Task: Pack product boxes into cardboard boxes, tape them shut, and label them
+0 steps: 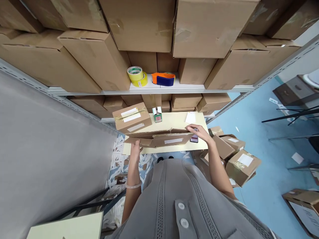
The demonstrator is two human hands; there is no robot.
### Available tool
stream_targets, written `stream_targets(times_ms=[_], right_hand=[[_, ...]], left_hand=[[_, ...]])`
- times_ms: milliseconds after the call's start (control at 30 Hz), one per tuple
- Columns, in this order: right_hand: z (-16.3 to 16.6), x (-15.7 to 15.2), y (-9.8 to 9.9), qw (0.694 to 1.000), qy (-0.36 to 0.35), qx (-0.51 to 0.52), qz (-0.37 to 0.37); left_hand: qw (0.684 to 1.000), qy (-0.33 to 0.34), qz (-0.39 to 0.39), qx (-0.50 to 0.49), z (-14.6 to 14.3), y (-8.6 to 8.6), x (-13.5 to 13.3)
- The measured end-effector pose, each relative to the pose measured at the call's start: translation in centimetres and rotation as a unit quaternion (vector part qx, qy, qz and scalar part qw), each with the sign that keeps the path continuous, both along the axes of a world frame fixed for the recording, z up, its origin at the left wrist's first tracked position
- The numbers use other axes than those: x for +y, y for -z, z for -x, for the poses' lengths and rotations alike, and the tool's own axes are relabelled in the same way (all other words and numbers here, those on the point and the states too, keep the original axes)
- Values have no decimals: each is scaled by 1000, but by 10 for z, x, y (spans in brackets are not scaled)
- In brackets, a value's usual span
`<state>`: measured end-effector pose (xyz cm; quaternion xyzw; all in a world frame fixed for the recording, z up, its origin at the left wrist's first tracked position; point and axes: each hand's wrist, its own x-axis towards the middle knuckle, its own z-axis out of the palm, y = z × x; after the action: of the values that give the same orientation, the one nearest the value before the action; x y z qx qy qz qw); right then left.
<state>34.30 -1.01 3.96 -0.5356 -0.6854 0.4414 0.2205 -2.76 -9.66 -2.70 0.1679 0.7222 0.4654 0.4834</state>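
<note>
L hand has the near L flap of a part-flattened carton, fingers closed round its edge. R hand is at the carton's far R corner, fingers stretched out along the edge; can't tell how firm that hold is, w/ the thumb hidden. Carton lies across the front of the cream table, label facing up.

Behind it, L: taped box w/ white labels, partly blocked by the carton; next to it a small green/white box. White paper back R. Phone just beside the carton, below R hand.

Shelf above: yellow tape rolls, orange/blue item, boxes either side. Floor R: piled cartons; L: paper strips.
</note>
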Motion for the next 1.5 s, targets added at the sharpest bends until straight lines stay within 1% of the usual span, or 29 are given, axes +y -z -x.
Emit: stream_targets(times_ms=[100,167,233,333,433,500,567,700,800,867,933,1033,1133,1200,1267,1400,1500], right_hand=[[14,17,-13,989,-94,-116,16],[24,25,-16,972,-149,-181,34],[33,29,-17,952,-177,-250,30],[43,28,-15,934,-165,-318,11],[48,24,-13,932,-150,-330,28],[50,20,-12,931,-153,-331,30],[50,17,-14,932,-150,-330,16],[45,13,-19,938,-113,-327,-4],[40,11,-22,943,-74,-325,-11],[36,8,-22,946,-34,-323,-11],[34,4,-23,946,12,-323,-5],[33,-3,-24,942,68,-328,13],[37,-11,-26,931,110,-346,41],[44,-16,-25,920,131,-364,60],[52,-19,-24,911,145,-378,76],[66,-21,-21,901,169,-388,92],[70,-19,-20,899,186,-384,99]], left_hand=[[1000,15,-2,1,0,-1,0],[1000,14,-2,-1,1,0,-2],[1000,1,-11,-11,0,2,-6],[999,3,-39,-17,-2,9,-13],[999,4,-33,-5,-7,13,-15],[1000,-10,-16,-1,-9,11,-14],[1000,-18,-14,-6,-9,5,-11],[999,8,-37,5,-4,-12,-6],[994,63,-77,55,0,-22,-5],[986,98,-103,90,1,-29,-3],[977,135,-107,124,1,-38,0],[957,216,-84,176,2,-55,9],[922,308,-86,217,1,-66,20],[903,350,-91,231,-2,-66,28],[896,363,-83,242,-7,-61,33],[897,343,-73,269,-16,-49,40],[896,331,-90,280,-20,-47,42]])
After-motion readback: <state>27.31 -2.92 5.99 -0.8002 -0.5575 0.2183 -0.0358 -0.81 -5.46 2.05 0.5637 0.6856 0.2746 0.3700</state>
